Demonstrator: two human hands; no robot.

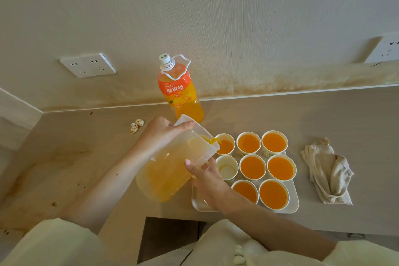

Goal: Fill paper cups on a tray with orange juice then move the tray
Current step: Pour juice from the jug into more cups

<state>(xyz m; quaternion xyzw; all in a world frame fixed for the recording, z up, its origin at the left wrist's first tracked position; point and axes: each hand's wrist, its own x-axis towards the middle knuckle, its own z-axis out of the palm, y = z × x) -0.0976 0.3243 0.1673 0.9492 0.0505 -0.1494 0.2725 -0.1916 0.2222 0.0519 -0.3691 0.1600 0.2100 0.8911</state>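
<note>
Head view: left hand (159,134) and right hand (206,176), fingers clamped on one jug (166,173); eight cups (274,143): six full, one filling, one empty.

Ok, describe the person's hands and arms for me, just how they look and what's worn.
The left hand and right hand are bare: no gloves, rings or watch visible. The forearms are uncovered. Loose pale cream sleeves start near the elbows on both arms.

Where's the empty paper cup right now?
In the head view, the empty paper cup sits in the left column, middle row of the tray, just in front of the cup being filled from the pitcher and left of a full cup.
</note>
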